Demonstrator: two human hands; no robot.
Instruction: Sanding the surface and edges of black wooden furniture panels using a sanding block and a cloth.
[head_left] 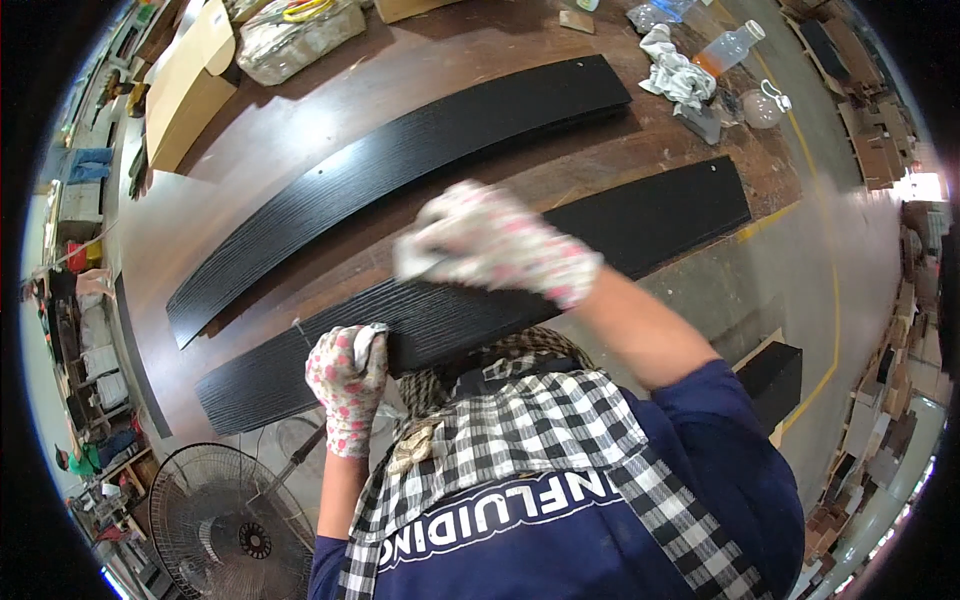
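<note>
The left hand (347,385), in a flower-patterned glove, was curled into a fist at the near edge of the near black board (450,318), with a greyish bit showing by its thumb; whether it was clamped on the board or on that bit could not be told. The right hand (490,245), gloved alike and blurred, was bent above the same board, to the right of the left hand and farther from the body; its fingers looked drawn in, but what they held, if anything, could not be made out. The near board ran beneath the right hand and out past both hands to either side. Beyond them, apart from the near board, lay the curved far black board (400,150) on the brown table (230,220). Farther off to the right of the right hand were a crumpled white cloth (675,75) and a bottle of orange liquid (728,52). A round fan (225,525) stood to the left of the left hand, on the near side.
</note>
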